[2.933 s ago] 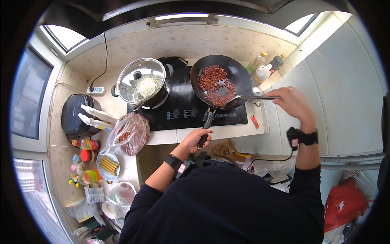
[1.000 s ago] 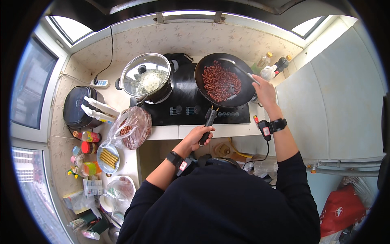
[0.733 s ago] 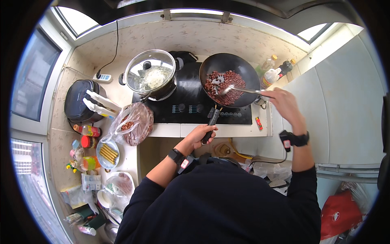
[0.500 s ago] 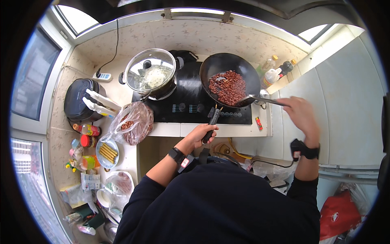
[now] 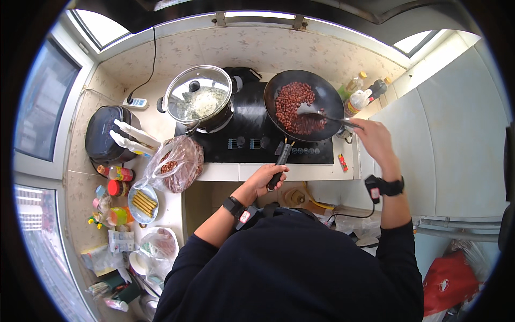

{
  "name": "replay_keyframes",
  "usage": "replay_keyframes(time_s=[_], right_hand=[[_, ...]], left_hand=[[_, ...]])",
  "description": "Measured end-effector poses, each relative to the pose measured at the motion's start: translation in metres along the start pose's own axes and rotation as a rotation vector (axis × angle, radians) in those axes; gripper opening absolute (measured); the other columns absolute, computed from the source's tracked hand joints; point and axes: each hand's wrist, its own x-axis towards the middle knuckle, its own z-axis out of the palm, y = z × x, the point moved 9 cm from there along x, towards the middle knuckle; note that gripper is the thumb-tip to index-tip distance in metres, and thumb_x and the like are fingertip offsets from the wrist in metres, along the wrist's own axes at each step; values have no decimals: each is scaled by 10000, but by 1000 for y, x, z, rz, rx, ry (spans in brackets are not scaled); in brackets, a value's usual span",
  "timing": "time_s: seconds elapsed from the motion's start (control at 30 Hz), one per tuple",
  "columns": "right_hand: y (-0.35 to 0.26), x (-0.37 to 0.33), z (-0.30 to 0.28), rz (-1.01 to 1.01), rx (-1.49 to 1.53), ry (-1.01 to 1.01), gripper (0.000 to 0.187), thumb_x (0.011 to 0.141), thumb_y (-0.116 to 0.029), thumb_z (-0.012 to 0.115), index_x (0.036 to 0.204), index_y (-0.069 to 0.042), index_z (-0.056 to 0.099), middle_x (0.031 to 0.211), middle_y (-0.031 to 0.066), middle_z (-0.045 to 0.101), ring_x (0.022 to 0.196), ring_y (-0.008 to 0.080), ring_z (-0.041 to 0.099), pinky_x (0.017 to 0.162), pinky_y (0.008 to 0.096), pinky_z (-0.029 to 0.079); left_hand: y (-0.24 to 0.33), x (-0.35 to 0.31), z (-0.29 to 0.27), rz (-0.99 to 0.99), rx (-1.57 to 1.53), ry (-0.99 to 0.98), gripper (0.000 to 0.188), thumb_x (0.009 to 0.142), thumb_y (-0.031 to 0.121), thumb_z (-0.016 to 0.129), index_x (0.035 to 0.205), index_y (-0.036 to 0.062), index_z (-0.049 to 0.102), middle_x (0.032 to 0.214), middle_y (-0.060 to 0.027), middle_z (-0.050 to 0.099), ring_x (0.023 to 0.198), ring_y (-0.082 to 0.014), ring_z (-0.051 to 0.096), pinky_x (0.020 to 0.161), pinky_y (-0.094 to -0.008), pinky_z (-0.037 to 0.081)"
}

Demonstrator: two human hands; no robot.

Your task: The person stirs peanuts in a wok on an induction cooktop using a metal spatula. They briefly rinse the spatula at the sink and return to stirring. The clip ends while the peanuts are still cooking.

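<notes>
A black wok (image 5: 332, 99) sits on the right side of the black cooktop (image 5: 248, 115), with many reddish-brown peanuts (image 5: 291, 104) in it. Its dark handle (image 5: 282, 156) points toward me, and my left hand (image 5: 270, 178) is wrapped round the end of it. In my right hand (image 5: 374, 138) is a metal spatula (image 5: 333, 119) with a dark handle, reaching in over the wok's right rim. The spatula's head lies among the peanuts, which look smeared by motion near it. Some of the wok's dark bottom shows at the right.
Left of the wok stands a glass-lidded pot (image 5: 198, 96). A plastic bag of peanuts (image 5: 177, 163) lies by the cooktop's left front corner, near a plate of yellowish sticks (image 5: 143, 205). Several bottles (image 5: 358, 95) stand behind the wok at right; a red lighter (image 5: 342, 162) lies at the counter's edge.
My right hand has moved left with the spatula, whose head is deeper in the wok. The peanuts have shifted to the left and far side. My left hand stays on the handle.
</notes>
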Motion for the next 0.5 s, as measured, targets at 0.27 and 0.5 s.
replay_keyframes(time_s=[0.27,0.5], right_hand=[[-11,-12,-5,-9,76,-73,293,928,-161,682,1213,-124,742,1055,162,741,932,357,699,833,419,543],[20,27,55,63,144,396,304,958,-188,662,1256,-153,711,996,146,722,920,358,696,795,453,547]], left_hand=[[-1,2,1,-15,-10,-17,230,1071,211,543,1154,-2,574,781,-40,628,562,-113,586,483,-233,489],[-1,0,0,-7,-5,2,239,1069,217,549,1158,-4,576,784,-41,627,564,-113,587,483,-234,491]])
